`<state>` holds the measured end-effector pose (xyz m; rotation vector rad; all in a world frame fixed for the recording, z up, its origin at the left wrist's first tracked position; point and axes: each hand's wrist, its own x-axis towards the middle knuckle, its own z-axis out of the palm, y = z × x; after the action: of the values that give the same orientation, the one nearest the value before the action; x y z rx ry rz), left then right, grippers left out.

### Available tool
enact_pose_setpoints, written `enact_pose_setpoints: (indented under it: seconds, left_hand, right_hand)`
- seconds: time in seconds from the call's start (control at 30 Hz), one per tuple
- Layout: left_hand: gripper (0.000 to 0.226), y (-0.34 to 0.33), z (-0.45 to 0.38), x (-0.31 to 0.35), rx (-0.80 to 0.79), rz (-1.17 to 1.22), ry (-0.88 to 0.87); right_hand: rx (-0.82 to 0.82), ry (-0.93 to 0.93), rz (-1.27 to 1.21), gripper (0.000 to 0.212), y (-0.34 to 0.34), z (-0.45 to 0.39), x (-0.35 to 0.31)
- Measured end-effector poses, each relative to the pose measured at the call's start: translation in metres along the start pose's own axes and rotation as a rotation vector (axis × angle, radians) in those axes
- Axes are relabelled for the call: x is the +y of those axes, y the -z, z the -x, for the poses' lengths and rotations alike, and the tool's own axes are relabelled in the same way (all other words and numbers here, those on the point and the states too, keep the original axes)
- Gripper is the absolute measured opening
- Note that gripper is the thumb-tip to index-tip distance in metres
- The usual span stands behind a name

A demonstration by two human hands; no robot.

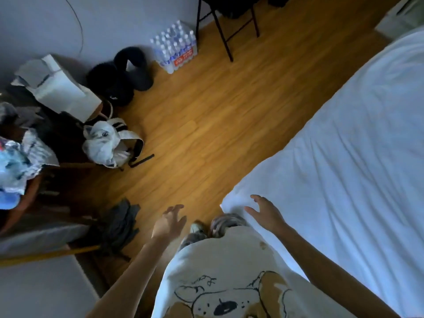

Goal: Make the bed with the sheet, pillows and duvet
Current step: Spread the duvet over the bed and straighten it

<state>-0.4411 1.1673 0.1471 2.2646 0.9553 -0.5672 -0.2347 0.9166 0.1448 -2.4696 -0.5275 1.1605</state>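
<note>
A warm wooden plank floor [213, 106] runs to a pale wall [110, 21], where a shrink-wrapped pack of water bottles [175, 50] stands beside a dark neck pillow [128, 72]. Thin black chair legs [223, 35] rise nearby, and bags [110, 143] and clothes clutter the dim left side

Both hands [169, 222] [267, 213] open, empty, beside white sheet [344, 157] corner.

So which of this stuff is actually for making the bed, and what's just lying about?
For the job:
white bedding on the bed
left hand
right hand

Lying about:
pack of water bottles
black neck pillow
white bag
folding chair
grey cloth
</note>
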Motion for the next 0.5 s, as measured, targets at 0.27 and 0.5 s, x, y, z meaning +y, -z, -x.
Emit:
enact_pose_setpoints:
  seconds: [0.27,0.5]
  left_hand:
    - [0.042,0.080,-0.161,0.036,-0.123,0.033,-0.110]
    - [0.042,0.173,-0.312,0.111,-0.173,0.006,-0.142]
  right_hand:
    - [0.057,-0.256,-0.121,0.060,0.030,-0.087,-0.040]
    - [0.091,-0.345,-0.357,0.055,0.128,-0.224,-0.087]
